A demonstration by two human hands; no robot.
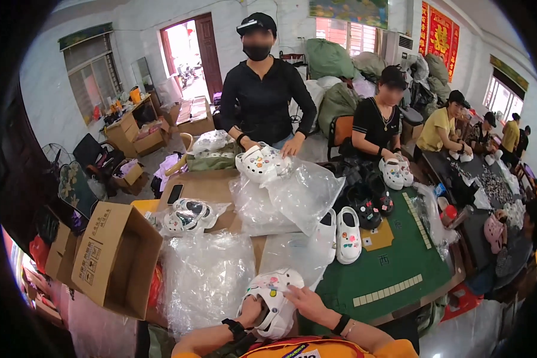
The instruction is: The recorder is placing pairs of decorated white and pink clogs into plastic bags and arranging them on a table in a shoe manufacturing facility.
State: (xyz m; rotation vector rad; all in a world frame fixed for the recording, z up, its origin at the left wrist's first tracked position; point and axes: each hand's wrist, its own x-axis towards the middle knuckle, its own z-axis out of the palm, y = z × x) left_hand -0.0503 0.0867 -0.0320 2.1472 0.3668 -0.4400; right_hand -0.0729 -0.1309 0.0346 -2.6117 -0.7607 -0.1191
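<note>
At the near edge of the table I hold a pair of white clogs [274,285] with colourful charms on the uppers. My left hand [252,310] is closed on the clogs at their left side, its fingertips partly hidden by the shoe. From the right, my right hand [311,306] grips the upper edge of the clogs with bent fingers. A flat pile of clear plastic bags [209,277] lies to the left of the clogs. Beyond them, another clear bag [292,253] reaches toward a white clog [348,235] standing on the green table top.
An open cardboard box [116,262] stands at left, near bagged clogs [187,216] and a phone [175,194]. Across the table a person handles white clogs [261,164] over plastic bags. Black clogs [370,212] and tile rows [388,290] occupy the green top [340,310].
</note>
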